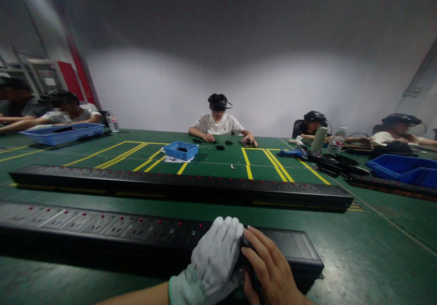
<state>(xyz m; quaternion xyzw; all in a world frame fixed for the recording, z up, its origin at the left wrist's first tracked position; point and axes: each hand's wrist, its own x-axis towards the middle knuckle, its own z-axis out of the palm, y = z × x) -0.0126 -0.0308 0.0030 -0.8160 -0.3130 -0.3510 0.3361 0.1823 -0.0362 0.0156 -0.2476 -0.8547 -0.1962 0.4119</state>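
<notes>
A long black power strip (112,230) with a row of sockets and small red buttons lies across the near side of the table. My left hand (218,259), in a grey-white glove with a green cuff, is closed over its right part, fingers together across the top and thumb at the near side. Bare and bent, my right hand (269,268) grips a dark piece (251,264) right beside the glove; its kind is mostly hidden by the fingers. Just beyond, a second long black power strip (184,187) lies roughly parallel.
A small blue bin (180,150) stands mid-table on paper. Larger blue trays sit at left (64,134) and right (403,168). A blue-handled tool (293,153) and a plastic bottle (337,141) are at right. Several people work around the green table (375,236), one person (218,123) opposite.
</notes>
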